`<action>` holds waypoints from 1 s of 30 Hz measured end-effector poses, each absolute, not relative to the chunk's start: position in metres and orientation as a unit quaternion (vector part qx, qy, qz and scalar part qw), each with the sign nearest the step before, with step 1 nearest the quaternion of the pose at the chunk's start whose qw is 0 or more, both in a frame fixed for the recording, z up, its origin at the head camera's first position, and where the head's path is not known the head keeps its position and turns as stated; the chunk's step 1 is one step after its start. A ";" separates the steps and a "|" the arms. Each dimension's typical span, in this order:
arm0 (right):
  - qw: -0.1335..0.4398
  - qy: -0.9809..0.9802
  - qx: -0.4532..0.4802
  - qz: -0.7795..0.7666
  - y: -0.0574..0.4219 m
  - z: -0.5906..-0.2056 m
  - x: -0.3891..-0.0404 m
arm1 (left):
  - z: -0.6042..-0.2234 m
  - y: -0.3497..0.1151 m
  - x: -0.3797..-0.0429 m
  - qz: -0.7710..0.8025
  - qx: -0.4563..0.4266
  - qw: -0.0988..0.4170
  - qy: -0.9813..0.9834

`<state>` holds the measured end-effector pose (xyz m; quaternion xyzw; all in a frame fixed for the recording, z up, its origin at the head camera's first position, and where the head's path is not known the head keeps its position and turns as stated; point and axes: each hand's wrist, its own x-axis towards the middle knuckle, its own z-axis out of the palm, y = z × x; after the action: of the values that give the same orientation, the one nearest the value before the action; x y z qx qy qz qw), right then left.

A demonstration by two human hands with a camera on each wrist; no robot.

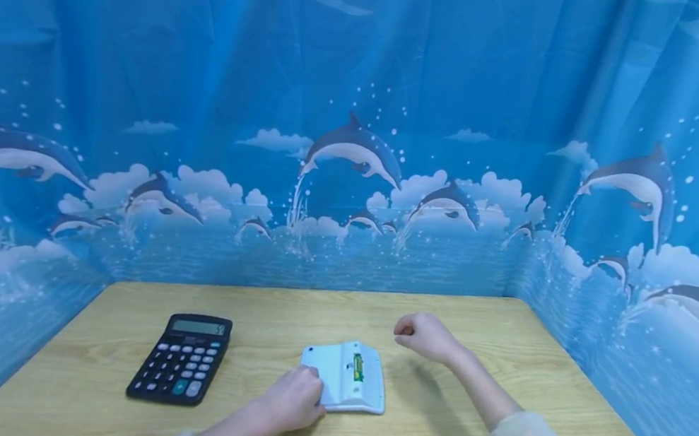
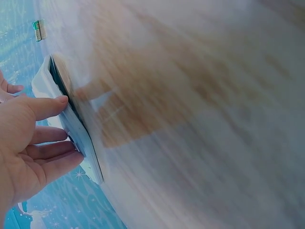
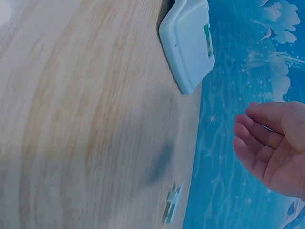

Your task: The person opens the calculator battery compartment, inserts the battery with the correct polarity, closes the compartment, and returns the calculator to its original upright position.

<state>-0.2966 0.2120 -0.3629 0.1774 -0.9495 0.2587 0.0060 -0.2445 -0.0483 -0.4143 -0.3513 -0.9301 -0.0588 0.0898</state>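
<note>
The left hand is clamped on the near left corner of a pale blue device, thumb and fingertips along its edge; the device lies just to that hand's right. The right hand hangs above the desk, fingers together and loosely bent, with nothing visible in its grasp; the device is to its left and nearer the person. A green battery sits in the device's slot. Left of the left hand lies a black calculator. The device has a smooth, ridged shell; the desk shows pale wood grain.
</note>
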 end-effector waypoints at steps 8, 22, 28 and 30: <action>0.021 -0.958 0.140 0.249 0.228 -0.367 -0.298 | -0.415 -0.049 -0.244 -0.063 -0.351 0.087 -0.930; 0.034 -0.976 0.104 0.188 0.257 -0.376 -0.305 | -0.415 -0.049 -0.243 -0.061 -0.358 0.086 -0.928; 0.034 -0.987 0.098 0.126 0.267 -0.384 -0.309 | -0.415 -0.050 -0.244 -0.064 -0.360 0.094 -0.926; 0.031 -0.989 0.100 0.105 0.269 -0.387 -0.308 | -0.414 -0.050 -0.243 -0.067 -0.362 0.097 -0.925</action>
<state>-0.3083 0.2690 -0.3870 0.0998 -0.9889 0.1052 0.0310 -0.2432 -0.0497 -0.4142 -0.3622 -0.9246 -0.0667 0.0972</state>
